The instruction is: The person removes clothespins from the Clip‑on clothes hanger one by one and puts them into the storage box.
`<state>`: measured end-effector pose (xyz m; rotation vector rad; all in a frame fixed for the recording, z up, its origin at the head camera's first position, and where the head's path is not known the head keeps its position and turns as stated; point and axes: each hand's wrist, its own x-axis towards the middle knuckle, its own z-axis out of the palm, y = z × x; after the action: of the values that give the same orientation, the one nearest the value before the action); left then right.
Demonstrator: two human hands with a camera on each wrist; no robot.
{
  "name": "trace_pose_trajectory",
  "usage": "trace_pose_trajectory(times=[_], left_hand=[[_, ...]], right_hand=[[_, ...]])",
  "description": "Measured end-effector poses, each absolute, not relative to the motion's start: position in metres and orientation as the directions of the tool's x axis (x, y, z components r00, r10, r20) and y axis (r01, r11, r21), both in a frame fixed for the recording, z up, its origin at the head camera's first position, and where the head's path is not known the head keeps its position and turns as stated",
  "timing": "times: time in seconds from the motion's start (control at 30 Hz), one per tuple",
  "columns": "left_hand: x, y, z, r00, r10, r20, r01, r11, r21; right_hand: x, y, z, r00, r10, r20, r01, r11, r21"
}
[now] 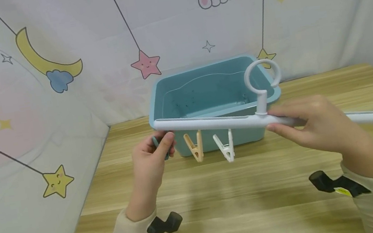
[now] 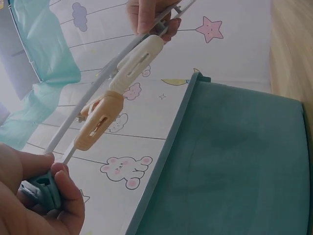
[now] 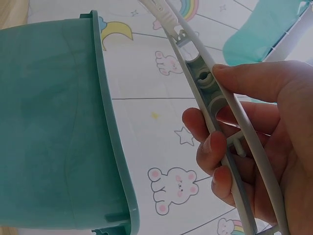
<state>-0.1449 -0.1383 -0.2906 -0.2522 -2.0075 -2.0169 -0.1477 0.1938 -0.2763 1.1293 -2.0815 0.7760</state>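
My right hand (image 1: 319,121) grips a pale grey clip hanger (image 1: 209,124) just right of its ring-shaped hook (image 1: 261,104), thumb and fingers on opposite sides of the bar. Two clothes clips hang from the bar, one light orange (image 1: 197,151) and one white (image 1: 227,150), jaws upward. At the bar's left end, my left hand (image 1: 147,158) pinches a teal clip (image 2: 48,193) between thumb and fingers. The right wrist view shows the bar's hollow underside (image 3: 208,83), with small cross pieces between two rails.
Behind the hanger a teal plastic tub (image 1: 246,136) stands on the wood-grain table (image 1: 220,207), its open top facing up. A white curtain (image 1: 173,22) printed with stars and moons hangs behind and at the sides. Each sleeve carries a black wrist camera (image 1: 164,225).
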Motion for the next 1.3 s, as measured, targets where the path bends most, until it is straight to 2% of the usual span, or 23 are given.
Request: trace_pose_trajectory(times=[0.13,0.27,0.37,0.6,0.77,0.87,0.97,1.17,1.3], left_hand=[[-0.147,-0.138,-0.296,-0.861,-0.099,0.498,0.486,0.123,0.865],[-0.15,-0.138,-0.302,-0.718,-0.091,0.69,0.654,0.253,0.713],[-0.152,-0.137,-0.306,-0.6,-0.075,0.797,0.727,0.364,0.582],[-0.155,-0.134,-0.309,-0.382,-0.043,0.923,0.752,0.566,0.338],[-0.157,-0.132,-0.312,-0.262,-0.021,0.965,0.719,0.663,0.21],[-0.157,-0.131,-0.313,-0.226,-0.032,0.974,0.692,0.698,0.184],[-0.158,-0.132,-0.313,-0.218,-0.033,0.975,0.676,0.716,0.175],[-0.158,-0.132,-0.313,-0.258,-0.032,0.966,0.699,0.683,0.209],[-0.158,-0.132,-0.31,-0.308,-0.04,0.951,0.713,0.652,0.258]], right_hand=[[-0.147,0.193,-0.277,-0.428,-0.493,0.757,-0.868,0.458,-0.192],[-0.147,0.192,-0.277,-0.429,-0.489,0.759,-0.867,0.459,-0.195],[-0.146,0.191,-0.277,-0.432,-0.489,0.758,-0.866,0.458,-0.199],[-0.145,0.189,-0.277,-0.437,-0.491,0.754,-0.864,0.461,-0.201],[-0.144,0.189,-0.277,-0.431,-0.484,0.762,-0.868,0.454,-0.202],[-0.145,0.188,-0.278,-0.425,-0.484,0.765,-0.873,0.442,-0.205],[-0.145,0.188,-0.278,-0.425,-0.484,0.765,-0.871,0.448,-0.201],[-0.145,0.189,-0.277,-0.414,-0.469,0.78,-0.863,0.474,-0.174],[-0.144,0.19,-0.276,-0.405,-0.465,0.787,-0.862,0.482,-0.159]])
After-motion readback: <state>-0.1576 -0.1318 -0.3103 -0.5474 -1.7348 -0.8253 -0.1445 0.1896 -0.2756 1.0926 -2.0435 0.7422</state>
